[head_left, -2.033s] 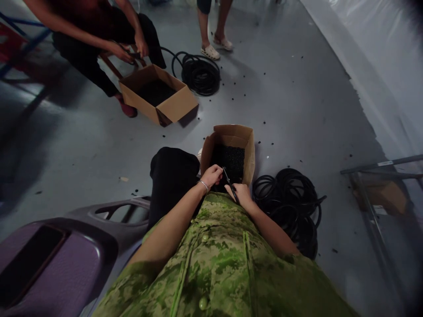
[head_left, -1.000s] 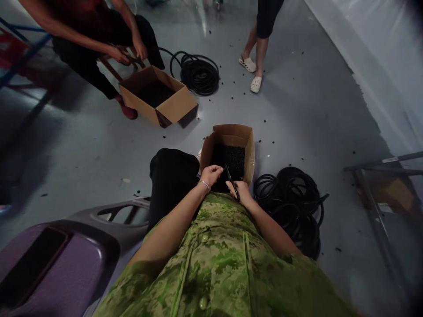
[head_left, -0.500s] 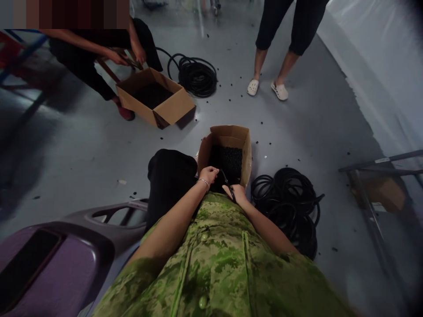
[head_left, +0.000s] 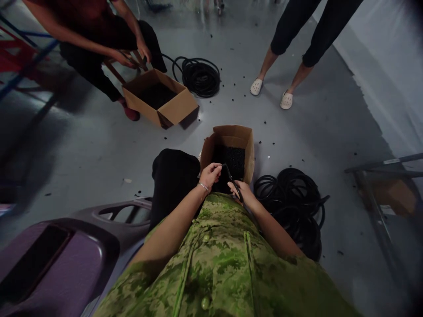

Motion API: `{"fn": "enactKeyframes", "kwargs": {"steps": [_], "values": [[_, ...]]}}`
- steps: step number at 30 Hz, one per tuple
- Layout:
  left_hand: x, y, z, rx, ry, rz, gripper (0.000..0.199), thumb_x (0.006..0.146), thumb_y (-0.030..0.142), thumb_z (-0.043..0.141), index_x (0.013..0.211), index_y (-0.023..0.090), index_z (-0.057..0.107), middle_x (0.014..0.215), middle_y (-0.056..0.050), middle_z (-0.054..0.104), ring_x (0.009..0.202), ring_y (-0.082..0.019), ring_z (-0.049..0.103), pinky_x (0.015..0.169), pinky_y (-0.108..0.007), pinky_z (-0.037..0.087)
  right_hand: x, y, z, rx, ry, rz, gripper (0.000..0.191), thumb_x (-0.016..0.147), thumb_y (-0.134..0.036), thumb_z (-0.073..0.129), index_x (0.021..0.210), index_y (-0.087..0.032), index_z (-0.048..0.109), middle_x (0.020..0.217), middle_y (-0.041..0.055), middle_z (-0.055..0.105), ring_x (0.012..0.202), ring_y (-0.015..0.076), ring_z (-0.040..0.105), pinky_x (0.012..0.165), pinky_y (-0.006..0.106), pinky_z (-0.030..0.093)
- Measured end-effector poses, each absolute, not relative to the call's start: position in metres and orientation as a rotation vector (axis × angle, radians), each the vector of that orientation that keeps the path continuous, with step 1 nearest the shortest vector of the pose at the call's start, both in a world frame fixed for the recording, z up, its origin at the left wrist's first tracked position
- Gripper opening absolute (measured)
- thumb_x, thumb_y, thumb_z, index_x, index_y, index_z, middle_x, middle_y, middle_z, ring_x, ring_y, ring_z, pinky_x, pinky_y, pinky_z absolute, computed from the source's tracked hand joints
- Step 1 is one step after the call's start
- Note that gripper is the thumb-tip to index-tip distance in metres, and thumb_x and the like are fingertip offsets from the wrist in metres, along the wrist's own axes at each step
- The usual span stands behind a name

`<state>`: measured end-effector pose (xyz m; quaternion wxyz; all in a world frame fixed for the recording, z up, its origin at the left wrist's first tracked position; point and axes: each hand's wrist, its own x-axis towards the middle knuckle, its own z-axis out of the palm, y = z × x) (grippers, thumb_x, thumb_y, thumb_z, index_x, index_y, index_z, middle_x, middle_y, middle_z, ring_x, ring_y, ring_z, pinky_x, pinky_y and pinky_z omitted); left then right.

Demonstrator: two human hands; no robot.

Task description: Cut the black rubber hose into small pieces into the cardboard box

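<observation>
Over the near side of a cardboard box (head_left: pixel 249 154) holding many small black pieces (head_left: pixel 235 158), both my hands are close together. My left hand (head_left: pixel 210 175), with a bracelet at the wrist, has its fingers pinched by a small dark end; what they grip is too small to name. My right hand (head_left: pixel 241 191) is wrapped round a slender dark tool (head_left: pixel 230 174), whose tip points up toward my left fingertips. Coils of black hose (head_left: pixel 295 193) lie on the floor just right of the box.
At upper left a seated person's hands (head_left: pixel 127 57) work above another open box (head_left: pixel 180 108), beside a hose coil (head_left: pixel 201 77). A person in white clogs (head_left: pixel 287 100) stands ahead. A purple-grey stool (head_left: pixel 76 259) is lower left, a metal frame (head_left: pixel 373 193) right.
The view has shifted slightly, so most things sit a little further right. The standing person's feet are wider apart. My hands have moved slightly, still close together, with the tool still in my right hand.
</observation>
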<state>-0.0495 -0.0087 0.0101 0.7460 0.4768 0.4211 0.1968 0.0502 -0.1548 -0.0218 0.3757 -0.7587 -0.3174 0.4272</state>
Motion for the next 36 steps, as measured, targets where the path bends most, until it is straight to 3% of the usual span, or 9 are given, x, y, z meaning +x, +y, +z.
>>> {"fn": "enactKeyframes", "kwargs": {"steps": [6,13,29,34,36], "values": [[-0.050,-0.009,0.011,1.065,0.921,0.415,0.038,0.066,0.044,0.074,0.087,0.015,0.062,0.054,0.006,0.047,0.043,-0.004,0.036,0.040,-0.016,0.025,0.052,-0.142,-0.026,-2.032,-0.945,0.996,0.049,0.086,-0.064,0.048,0.078,-0.019,0.065,0.072,0.0020,0.066,0.065,0.0144,0.060,0.056,0.021,0.039],[-0.049,-0.009,0.011,1.094,0.942,0.397,0.037,0.067,0.044,0.073,0.086,0.015,0.062,0.055,0.006,0.047,0.043,-0.004,0.037,0.041,-0.016,0.026,0.050,-0.137,-0.028,-2.140,-0.952,0.977,0.048,0.087,-0.063,0.048,0.080,-0.019,0.066,0.075,0.0030,0.069,0.066,0.0149,0.062,0.056,0.021,0.038],[-0.041,-0.003,-0.001,1.096,1.062,0.285,0.028,0.069,0.036,0.073,0.069,0.015,0.055,0.050,0.006,0.048,0.039,-0.004,0.036,0.039,-0.018,0.026,0.036,-0.143,-0.028,-2.244,-0.982,0.829,0.056,0.086,-0.063,0.048,0.061,-0.017,0.068,0.056,0.0051,0.065,0.057,0.0157,0.061,0.053,0.023,0.035],[-0.041,-0.003,-0.001,0.959,0.975,0.267,0.032,0.065,0.038,0.076,0.074,0.016,0.054,0.053,0.005,0.051,0.041,-0.005,0.041,0.043,-0.020,0.036,0.036,-0.137,-0.026,-2.304,-0.911,0.794,0.058,0.087,-0.065,0.045,0.063,-0.018,0.069,0.056,0.0056,0.065,0.055,0.0160,0.060,0.051,0.023,0.033],[-0.041,-0.003,0.000,0.927,0.987,0.308,0.034,0.065,0.039,0.076,0.078,0.016,0.055,0.052,0.007,0.048,0.040,-0.004,0.038,0.042,-0.019,0.034,0.037,-0.136,-0.022,-2.354,-0.924,0.764,0.058,0.086,-0.067,0.047,0.063,-0.019,0.068,0.056,0.0059,0.065,0.056,0.0166,0.060,0.051,0.024,0.033]]}}
